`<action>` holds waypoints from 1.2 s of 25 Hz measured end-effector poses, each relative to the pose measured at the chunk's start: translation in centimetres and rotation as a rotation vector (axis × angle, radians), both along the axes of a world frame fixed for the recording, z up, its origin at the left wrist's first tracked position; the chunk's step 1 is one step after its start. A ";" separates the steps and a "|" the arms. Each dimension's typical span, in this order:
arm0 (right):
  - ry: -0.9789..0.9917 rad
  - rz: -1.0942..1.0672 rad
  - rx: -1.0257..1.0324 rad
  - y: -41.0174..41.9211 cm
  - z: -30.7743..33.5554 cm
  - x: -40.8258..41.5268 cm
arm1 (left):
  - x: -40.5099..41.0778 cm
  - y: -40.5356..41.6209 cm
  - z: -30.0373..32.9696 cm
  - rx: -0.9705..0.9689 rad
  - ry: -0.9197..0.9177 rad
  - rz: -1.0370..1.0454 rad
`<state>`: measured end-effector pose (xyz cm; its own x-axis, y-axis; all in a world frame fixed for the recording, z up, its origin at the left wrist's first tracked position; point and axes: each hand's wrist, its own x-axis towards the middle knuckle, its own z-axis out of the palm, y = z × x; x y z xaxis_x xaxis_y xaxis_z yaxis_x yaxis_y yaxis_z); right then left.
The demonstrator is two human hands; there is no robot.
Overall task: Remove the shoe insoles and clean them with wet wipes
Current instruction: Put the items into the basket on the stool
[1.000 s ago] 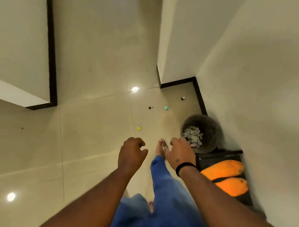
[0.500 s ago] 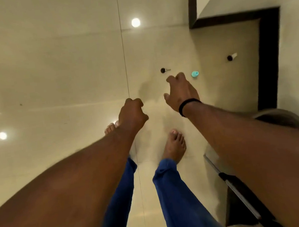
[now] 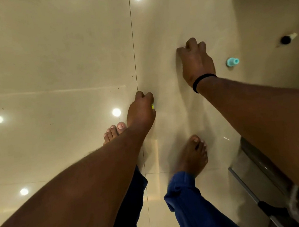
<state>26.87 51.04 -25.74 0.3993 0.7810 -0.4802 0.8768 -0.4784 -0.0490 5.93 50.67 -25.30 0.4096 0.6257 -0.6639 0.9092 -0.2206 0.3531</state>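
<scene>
No shoe, insole or wet wipe shows in the head view. My left hand (image 3: 141, 110) is down at the glossy beige tiled floor (image 3: 55, 58), fingers curled round a small yellow object (image 3: 152, 106) that peeks out at its fingertips. Farther off and to the right, my right hand (image 3: 196, 61), with a black band on its wrist, has its fingers curled down onto the floor. Whatever lies under those fingers is hidden.
A small teal cap-like piece (image 3: 232, 62) and a small black-and-white piece (image 3: 288, 38) lie on the floor right of my right hand. My bare feet (image 3: 194, 156) stand below the hands. A dark rack with a metal edge (image 3: 246, 188) sits at the lower right.
The view has dropped closer to the floor. My left hand reached down onto the yellow object, and my right hand moved over the spot where a small black piece lay.
</scene>
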 end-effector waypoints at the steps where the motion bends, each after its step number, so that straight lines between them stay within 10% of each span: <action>1: -0.004 0.000 0.015 0.0 -0.2 -0.1 | 0.0 0.1 -0.2 -0.011 -0.012 0.003; 14: 0.152 -0.250 0.043 0.6 6.5 -1.3 | 2.8 2.9 7.0 -0.009 -0.072 0.043; 30: 0.251 -0.858 0.592 -16.4 70.2 1.6 | 11.9 -1.1 67.8 0.041 -0.445 -0.249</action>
<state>28.48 34.65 44.50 0.8680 0.4220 -0.2617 0.1916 -0.7709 -0.6075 17.80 49.54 42.47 0.7871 0.4947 -0.3684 0.5908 -0.4332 0.6807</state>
